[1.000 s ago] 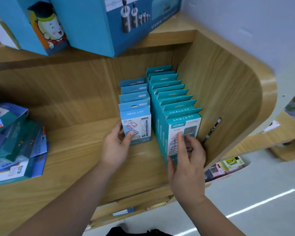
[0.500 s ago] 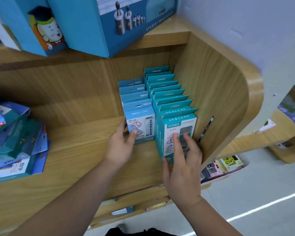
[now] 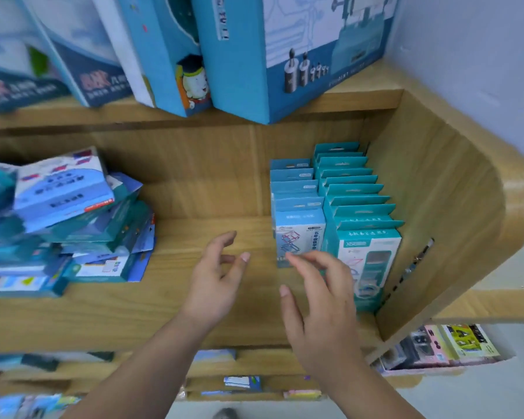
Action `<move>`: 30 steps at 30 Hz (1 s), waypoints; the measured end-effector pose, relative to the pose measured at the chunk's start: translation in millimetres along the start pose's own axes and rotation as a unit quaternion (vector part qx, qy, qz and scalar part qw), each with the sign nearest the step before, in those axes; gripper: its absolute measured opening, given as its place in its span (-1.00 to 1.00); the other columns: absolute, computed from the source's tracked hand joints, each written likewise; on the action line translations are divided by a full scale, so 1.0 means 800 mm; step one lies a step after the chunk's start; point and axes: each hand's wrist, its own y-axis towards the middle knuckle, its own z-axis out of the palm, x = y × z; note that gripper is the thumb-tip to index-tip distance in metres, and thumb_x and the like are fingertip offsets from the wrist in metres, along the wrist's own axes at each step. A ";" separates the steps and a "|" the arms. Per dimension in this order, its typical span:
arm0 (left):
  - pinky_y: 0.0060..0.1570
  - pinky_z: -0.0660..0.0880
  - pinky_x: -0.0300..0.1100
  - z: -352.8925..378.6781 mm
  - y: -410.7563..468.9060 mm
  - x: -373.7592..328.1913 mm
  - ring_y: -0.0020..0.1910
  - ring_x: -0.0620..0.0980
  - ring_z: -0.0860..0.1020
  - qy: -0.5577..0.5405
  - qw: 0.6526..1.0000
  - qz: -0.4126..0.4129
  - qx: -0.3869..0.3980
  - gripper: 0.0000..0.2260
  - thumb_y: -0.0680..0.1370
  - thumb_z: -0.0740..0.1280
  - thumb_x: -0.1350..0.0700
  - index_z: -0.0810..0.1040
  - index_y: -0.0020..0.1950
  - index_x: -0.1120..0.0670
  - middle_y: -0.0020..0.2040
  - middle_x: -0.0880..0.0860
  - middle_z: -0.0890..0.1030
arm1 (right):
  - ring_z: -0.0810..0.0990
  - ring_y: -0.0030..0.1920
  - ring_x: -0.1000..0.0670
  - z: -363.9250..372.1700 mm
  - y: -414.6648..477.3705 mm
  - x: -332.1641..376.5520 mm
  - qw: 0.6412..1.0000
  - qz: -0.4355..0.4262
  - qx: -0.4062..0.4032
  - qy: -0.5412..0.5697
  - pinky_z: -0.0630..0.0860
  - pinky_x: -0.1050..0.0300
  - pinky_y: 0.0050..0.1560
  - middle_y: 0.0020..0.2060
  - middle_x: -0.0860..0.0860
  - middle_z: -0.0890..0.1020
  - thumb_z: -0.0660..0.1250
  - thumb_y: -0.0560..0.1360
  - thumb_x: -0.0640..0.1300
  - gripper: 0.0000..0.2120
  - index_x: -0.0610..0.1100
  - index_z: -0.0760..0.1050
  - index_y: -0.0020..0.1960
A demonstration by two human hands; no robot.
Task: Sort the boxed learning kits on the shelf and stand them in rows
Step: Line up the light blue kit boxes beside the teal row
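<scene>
Where the wooden shelf [image 3: 194, 303] meets its right wall, two rows of teal boxes [image 3: 357, 213] stand upright; the front one reads "XISE". The left hand [image 3: 215, 279] and right hand [image 3: 321, 300] hover spread, holding nothing. A messy pile of boxes [image 3: 73, 225] lies far left.

Two neat rows of small blue boxes [image 3: 339, 207] standing upright at the shelf's [image 3: 170, 297] right end; messy heap of boxes [image 3: 73, 219] lying at left

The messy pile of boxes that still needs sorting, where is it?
The messy pile of boxed kits lies at the left of the wooden shelf, across from the two standing rows by the right wall.
</scene>
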 end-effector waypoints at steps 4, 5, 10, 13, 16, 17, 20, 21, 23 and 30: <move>-0.08 0.49 -0.28 -0.081 -0.011 -0.004 0.03 -0.23 0.57 0.025 0.997 0.008 -0.075 -0.73 0.56 0.42 0.09 0.53 0.22 -0.14 0.16 -0.17 0.55 | 0.44 0.23 0.00 0.040 0.034 0.031 0.997 -0.012 0.064 0.039 0.37 0.11 0.27 0.21 0.02 0.42 0.34 0.52 -0.03 -0.61 -0.04 0.49 0.34; -0.14 0.46 -0.36 -0.102 -0.012 -0.004 0.02 -0.23 0.56 0.031 0.995 0.007 -0.096 -0.74 0.55 0.42 0.09 0.53 0.21 -0.13 0.14 -0.14 0.56 | 0.45 0.22 -0.01 0.053 0.042 0.040 0.996 -0.021 0.068 0.047 0.34 0.15 0.27 0.20 0.02 0.43 0.35 0.51 -0.03 -0.62 -0.05 0.51 0.32; -0.31 0.40 -0.40 -0.202 -0.022 -0.001 -0.29 -0.26 0.51 0.028 0.984 0.003 -0.174 -0.76 0.55 0.42 0.07 0.54 0.18 -0.14 0.03 -0.05 0.58 | 0.49 0.20 -0.05 0.114 0.081 0.095 0.988 -0.053 0.099 0.109 0.35 0.15 0.28 0.17 0.01 0.45 0.37 0.48 -0.03 -0.63 -0.04 0.53 0.27; -0.30 0.41 -0.40 -0.258 -0.022 0.009 -0.24 -0.18 0.53 0.033 0.977 0.012 -0.213 -0.76 0.55 0.43 0.07 0.53 0.16 -0.17 0.05 -0.03 0.58 | 0.46 0.20 0.01 0.147 0.099 0.134 0.982 -0.074 0.123 0.122 0.32 0.21 0.27 0.19 0.06 0.43 0.34 0.49 0.04 -0.62 -0.01 0.52 0.28; -0.26 0.44 -0.42 -0.315 -0.013 0.021 -0.12 -0.12 0.58 0.053 0.970 0.023 -0.236 -0.76 0.54 0.43 0.05 0.53 0.18 -0.14 0.06 -0.08 0.58 | 0.44 0.20 0.04 0.176 0.118 0.177 0.981 -0.083 0.122 0.122 0.31 0.26 0.26 0.19 0.09 0.43 0.33 0.48 0.08 -0.62 0.00 0.53 0.26; -0.22 0.45 -0.40 -0.335 -0.009 0.024 -0.06 -0.15 0.58 0.071 0.967 0.033 -0.241 -0.75 0.53 0.43 0.03 0.53 0.19 -0.13 0.06 -0.12 0.57 | 0.44 0.19 0.04 0.186 0.125 0.193 0.982 -0.085 0.117 0.125 0.30 0.31 0.26 0.17 0.10 0.44 0.33 0.48 0.08 -0.63 0.00 0.53 0.25; -0.14 0.49 -0.26 -0.394 0.008 0.032 0.04 -0.18 0.55 0.101 0.961 0.056 -0.250 -0.74 0.52 0.42 -0.01 0.53 0.20 -0.12 0.09 -0.18 0.54 | 0.43 0.18 0.06 0.211 0.149 0.245 0.982 -0.092 0.106 0.128 0.24 0.42 0.24 0.14 0.13 0.44 0.34 0.47 0.08 -0.63 0.00 0.53 0.25; -0.14 0.48 -0.25 -0.413 0.014 0.036 0.03 -0.18 0.54 0.107 0.959 0.064 -0.254 -0.74 0.53 0.42 0.00 0.53 0.20 -0.12 0.08 -0.18 0.53 | 0.42 0.17 0.06 0.219 0.157 0.262 0.982 -0.100 0.104 0.121 0.26 0.39 0.23 0.13 0.13 0.45 0.34 0.47 0.08 -0.62 0.00 0.53 0.25; -0.16 0.45 -0.28 -0.448 0.027 0.046 -0.03 -0.17 0.53 0.128 0.953 0.075 -0.265 -0.75 0.54 0.42 0.00 0.53 0.20 -0.10 0.06 -0.16 0.52 | 0.41 0.16 0.05 0.237 0.172 0.296 0.983 -0.120 0.107 0.093 0.29 0.27 0.21 0.12 0.14 0.47 0.33 0.47 0.13 -0.61 0.02 0.53 0.26; 0.13 0.51 0.06 -0.532 0.075 0.079 0.11 0.03 0.52 0.209 0.948 0.084 -0.226 -0.70 0.56 0.38 -0.05 0.55 0.27 -0.01 0.17 -0.04 0.52 | 0.42 0.26 -0.03 0.297 0.225 0.381 0.973 -0.109 0.198 -0.047 0.31 -0.03 0.30 0.21 0.12 0.54 0.11 0.44 0.39 -0.42 0.13 0.47 0.32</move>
